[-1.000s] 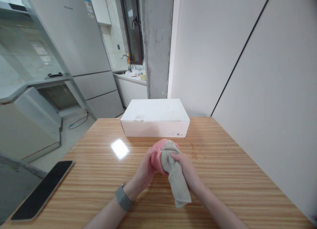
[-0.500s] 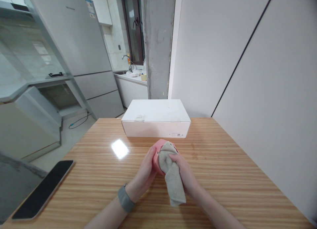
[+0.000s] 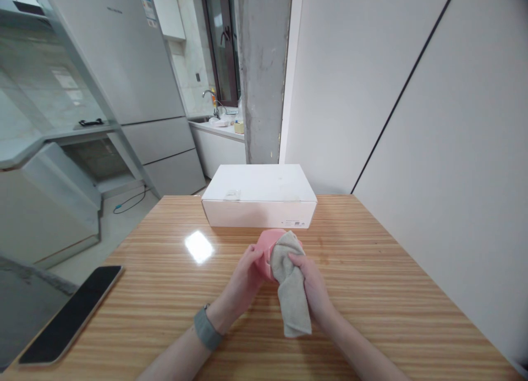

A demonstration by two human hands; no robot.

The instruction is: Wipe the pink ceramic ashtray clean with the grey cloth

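Observation:
My left hand (image 3: 243, 282) is wrapped round the left side of a small pink cup-like object (image 3: 267, 247), held just above the wooden table (image 3: 165, 315). My right hand (image 3: 313, 287) grips a beige-grey cloth (image 3: 289, 282) and presses its upper part against the pink object's opening, while the cloth's loose end hangs down toward the table. A grey watch band (image 3: 205, 329) sits on my left wrist. Most of the pink object is hidden by the cloth and fingers.
A closed white box (image 3: 259, 197) lies at the table's far edge, just behind my hands. A dark phone (image 3: 70, 315) lies flat near the table's left corner. A white wall (image 3: 433, 122) runs along the right. A fridge and sink counter stand beyond.
The cloth has shifted slightly on the pink object and both hands have edged a little away from me toward the box. The box and phone have not moved.

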